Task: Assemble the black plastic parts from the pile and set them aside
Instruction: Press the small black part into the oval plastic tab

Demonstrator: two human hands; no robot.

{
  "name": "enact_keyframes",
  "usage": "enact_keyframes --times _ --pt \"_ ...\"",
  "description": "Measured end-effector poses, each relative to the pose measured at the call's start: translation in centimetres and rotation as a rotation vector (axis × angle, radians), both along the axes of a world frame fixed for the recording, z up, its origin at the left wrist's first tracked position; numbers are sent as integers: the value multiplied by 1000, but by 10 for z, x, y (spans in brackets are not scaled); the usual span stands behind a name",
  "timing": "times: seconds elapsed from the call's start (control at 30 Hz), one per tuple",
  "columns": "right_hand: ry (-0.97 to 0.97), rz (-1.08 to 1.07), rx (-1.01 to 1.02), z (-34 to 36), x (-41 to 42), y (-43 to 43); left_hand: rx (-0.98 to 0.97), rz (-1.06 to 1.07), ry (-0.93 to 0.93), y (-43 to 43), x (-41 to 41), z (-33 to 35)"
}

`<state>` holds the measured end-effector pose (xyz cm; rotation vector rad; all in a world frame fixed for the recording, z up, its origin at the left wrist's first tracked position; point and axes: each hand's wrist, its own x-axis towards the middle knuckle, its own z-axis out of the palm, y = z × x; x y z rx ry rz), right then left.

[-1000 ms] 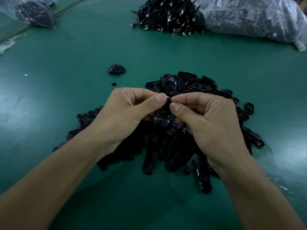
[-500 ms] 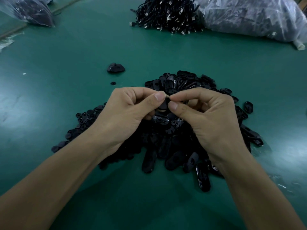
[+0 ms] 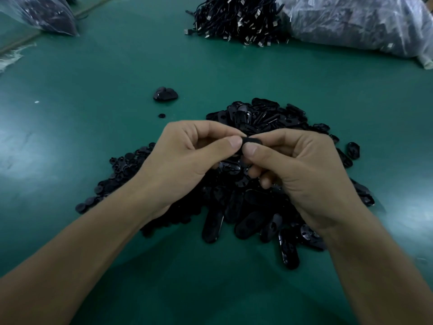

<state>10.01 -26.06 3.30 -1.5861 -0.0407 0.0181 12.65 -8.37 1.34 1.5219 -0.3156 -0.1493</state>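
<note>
Both my hands were up over the pile of black plastic parts, approx mid-worktop. My L hand & R hand met at the fingertips, both pinching one small black part btwn thumb & forefinger; the other fingers on each hand were curled in toward the palm. The part sat just above the pile, clear of the worktop. Most of it was hidden by my thumbs, so I couldn't tell its exact shape, or whether it was 1 piece or 2. The pile was mixed: long oval pieces toward the near edge, small round pieces spilling out on its L side. One oval piece lay alone just off the pile's R side. Toward the far edge & a bit L of the pile sat a little cluster of black parts, apart from the pile, w/ a tiny round bit near it. Far L corner: clear plastic bag w/ dark stuff inside. Far edge, center: heap of black cables w/ metal plugs, right beside a big clear bag at the far R corner.
</note>
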Motion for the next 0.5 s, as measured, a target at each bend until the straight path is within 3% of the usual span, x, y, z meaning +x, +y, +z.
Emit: enact_keyframes --times 0.27,0.5 --pt "5 -1 -29 -2 -2 1 165 36 -141 4 -2 1" --pt "-48 31 -62 -4 -2 0 168 -8 -121 6 1 1"
